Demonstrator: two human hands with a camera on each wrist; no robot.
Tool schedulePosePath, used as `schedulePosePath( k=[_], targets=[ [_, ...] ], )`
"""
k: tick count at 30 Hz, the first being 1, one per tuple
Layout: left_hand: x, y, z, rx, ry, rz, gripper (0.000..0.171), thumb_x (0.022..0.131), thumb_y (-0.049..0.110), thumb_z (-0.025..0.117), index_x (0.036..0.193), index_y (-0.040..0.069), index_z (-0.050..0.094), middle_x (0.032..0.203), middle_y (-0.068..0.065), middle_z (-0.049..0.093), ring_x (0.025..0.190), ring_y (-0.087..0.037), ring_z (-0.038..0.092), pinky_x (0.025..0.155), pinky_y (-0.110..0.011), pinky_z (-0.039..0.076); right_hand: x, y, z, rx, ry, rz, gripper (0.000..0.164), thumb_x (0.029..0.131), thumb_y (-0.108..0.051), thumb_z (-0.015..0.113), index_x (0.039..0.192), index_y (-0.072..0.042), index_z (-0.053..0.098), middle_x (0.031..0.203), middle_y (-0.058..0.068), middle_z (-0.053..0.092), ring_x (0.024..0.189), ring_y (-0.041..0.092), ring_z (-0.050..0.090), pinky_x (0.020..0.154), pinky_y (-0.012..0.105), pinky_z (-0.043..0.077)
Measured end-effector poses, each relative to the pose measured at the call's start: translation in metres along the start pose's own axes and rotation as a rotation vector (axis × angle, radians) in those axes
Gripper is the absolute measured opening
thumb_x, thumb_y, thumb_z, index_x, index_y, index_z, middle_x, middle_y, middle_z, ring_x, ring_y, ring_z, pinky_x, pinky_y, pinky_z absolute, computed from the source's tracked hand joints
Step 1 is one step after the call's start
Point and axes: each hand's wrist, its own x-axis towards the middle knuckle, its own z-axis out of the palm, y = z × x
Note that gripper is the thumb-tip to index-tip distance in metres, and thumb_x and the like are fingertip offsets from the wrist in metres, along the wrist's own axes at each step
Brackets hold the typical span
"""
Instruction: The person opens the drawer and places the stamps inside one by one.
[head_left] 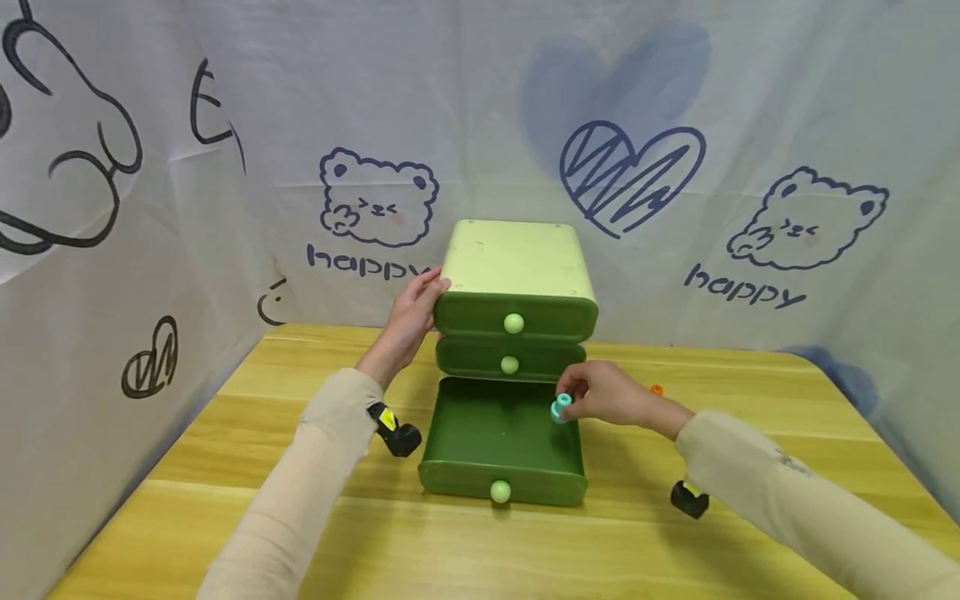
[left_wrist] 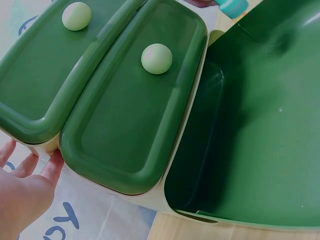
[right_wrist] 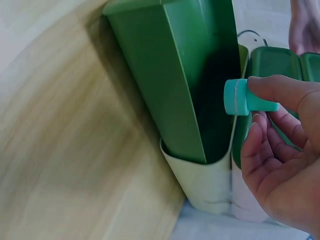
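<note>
A small drawer cabinet (head_left: 517, 258) with a pale yellow-green top and green drawer fronts stands on the table. Its bottom drawer (head_left: 487, 429) is pulled out, and its bare green floor shows; the two upper drawers are closed. My left hand (head_left: 408, 321) rests against the cabinet's left side, fingertips touching the shell in the left wrist view. Between thumb and fingers, my right hand (head_left: 603, 393) pinches a small turquoise piece (right_wrist: 237, 97) with a wide round end and a narrow stem. It is held over the right edge of the open drawer.
Behind my right wrist, a small orange piece (head_left: 657, 389) lies on the wooden table (head_left: 360, 533). White cloth (head_left: 480, 108) with blue drawings hangs close behind the cabinet and along the left side. A round pale knob (head_left: 500, 492) sticks out from the open drawer's front.
</note>
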Motion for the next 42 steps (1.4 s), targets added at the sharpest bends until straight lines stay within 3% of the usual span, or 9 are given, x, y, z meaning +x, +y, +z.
schedulePosePath(
  k=[5,12,25,33,42],
  targets=[
    [0.001,0.000,0.001,0.009,-0.001,0.002,0.061,0.096,0.026,0.054,0.149,0.006,0.032,0.147,-0.014,0.036,0.129,-0.028,0.043,0.105,-0.035,0.041,0.008,-0.003,0.005,0.080,-0.071,0.012,0.014,0.081,-0.005,0.075,0.092,-0.004,0.067,0.077,0.000,0.062,0.067,0.015,0.051,0.061,0.028,0.046],
    [0.000,0.001,0.001,0.004,0.005,0.005,0.062,0.095,0.027,0.054,0.150,0.007,0.032,0.148,-0.014,0.036,0.131,-0.026,0.042,0.105,-0.033,0.040,0.023,-0.006,0.010,0.205,-0.246,0.004,0.017,0.078,-0.001,0.076,0.093,-0.003,0.070,0.079,0.002,0.064,0.070,0.016,0.056,0.065,0.029,0.052],
    [0.002,0.002,0.000,0.012,0.015,0.016,0.063,0.094,0.028,0.056,0.149,0.009,0.034,0.149,-0.012,0.037,0.131,-0.024,0.042,0.106,-0.034,0.039,0.052,-0.011,0.025,0.366,-0.434,0.006,0.020,0.079,0.004,0.074,0.098,0.000,0.072,0.088,0.007,0.069,0.080,0.016,0.061,0.074,0.030,0.055],
    [-0.002,0.001,-0.003,0.019,0.028,-0.016,0.063,0.094,0.029,0.056,0.150,0.010,0.034,0.149,-0.012,0.036,0.131,-0.024,0.042,0.106,-0.033,0.039,0.068,-0.009,0.043,0.397,-0.463,0.010,0.022,0.078,0.008,0.073,0.099,0.004,0.070,0.087,0.007,0.069,0.080,0.014,0.061,0.073,0.028,0.054],
    [-0.001,-0.001,-0.003,0.006,0.022,0.002,0.062,0.094,0.029,0.057,0.149,0.009,0.035,0.147,-0.012,0.038,0.129,-0.024,0.044,0.105,-0.033,0.040,0.078,-0.006,0.054,0.385,-0.491,0.010,0.022,0.077,0.008,0.072,0.099,0.004,0.070,0.086,0.005,0.069,0.078,0.013,0.061,0.071,0.027,0.053]
  ],
)
